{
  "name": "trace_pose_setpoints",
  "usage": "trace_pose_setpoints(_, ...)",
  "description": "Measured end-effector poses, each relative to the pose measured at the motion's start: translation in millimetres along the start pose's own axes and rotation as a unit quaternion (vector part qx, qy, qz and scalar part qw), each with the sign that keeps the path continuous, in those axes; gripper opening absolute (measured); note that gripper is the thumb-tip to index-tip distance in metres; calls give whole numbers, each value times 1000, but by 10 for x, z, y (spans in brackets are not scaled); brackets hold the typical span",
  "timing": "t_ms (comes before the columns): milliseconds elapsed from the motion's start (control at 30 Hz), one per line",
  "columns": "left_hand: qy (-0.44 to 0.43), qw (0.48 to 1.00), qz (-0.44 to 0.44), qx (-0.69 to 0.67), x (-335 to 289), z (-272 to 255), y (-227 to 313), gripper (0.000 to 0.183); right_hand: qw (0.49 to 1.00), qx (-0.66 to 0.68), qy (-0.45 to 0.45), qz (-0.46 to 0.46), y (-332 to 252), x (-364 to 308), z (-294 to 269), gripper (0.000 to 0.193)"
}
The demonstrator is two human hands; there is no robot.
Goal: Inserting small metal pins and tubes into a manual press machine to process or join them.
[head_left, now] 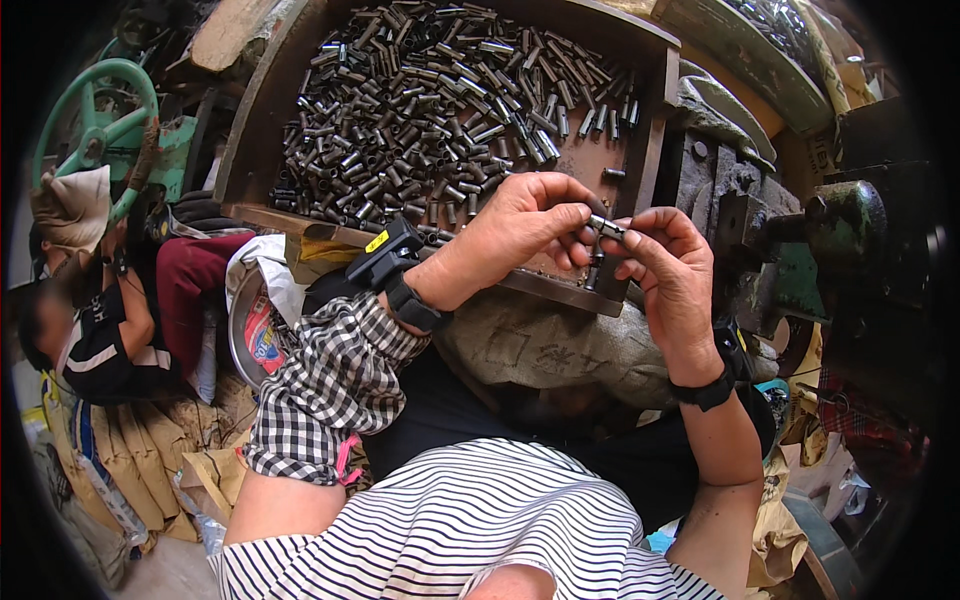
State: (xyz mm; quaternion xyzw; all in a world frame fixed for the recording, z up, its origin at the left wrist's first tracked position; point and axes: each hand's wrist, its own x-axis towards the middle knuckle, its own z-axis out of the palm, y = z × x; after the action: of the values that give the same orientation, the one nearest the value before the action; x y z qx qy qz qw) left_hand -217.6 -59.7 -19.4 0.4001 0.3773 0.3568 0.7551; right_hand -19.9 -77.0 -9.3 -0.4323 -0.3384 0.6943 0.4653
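A short shiny metal tube (606, 227) is pinched between my two hands over the near right corner of a wooden tray (655, 125). My left hand (525, 228) grips its left end between thumb and fingers. At the other end, the thumb and fingertips of my right hand (672, 262) close on it. Inside the tray lies a big heap of similar short metal tubes (420, 120), mostly toward the far left. One loose tube (614, 174) rests apart on the tray floor above my hands. A slim metal piece (597, 268) shows just below my fingers.
Dark, heavy machinery (850, 235) stands close on my right. A grey sack cloth (560, 345) covers my lap under the tray. To the left are a metal bowl (240, 340), a green handwheel (92, 140) and another person (115, 330) at work. Brown sacks (140, 465) line the lower left.
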Motion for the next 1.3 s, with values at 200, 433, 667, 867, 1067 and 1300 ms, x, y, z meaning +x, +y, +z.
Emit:
trace_pose_setpoints(200,10,999,3,39,-42,46,5,23,999,44,-7,30,9,-1,-5,12)
trace_pose_setpoints(433,66,647,355,672,-91,148,-74,38,999,19,-23,14,44,30,-22,17)
trace_pose_setpoints(667,-28,700,367,612,-138,53,40,45,998,-8,-52,37,53,39,31,22)
trace_pose_setpoints(867,71,819,298,485,-254,-317,112,35,979,-205,10,-10,72,172,290,22)
trace_pose_setpoints(1067,126,985,51,-108,-506,-668,388,22,598,-759,-138,-220,250,165,668,10)
trace_pose_setpoints(1300,71,736,253,624,-464,-725,117,19,586,-756,-199,-215,324,246,703,13)
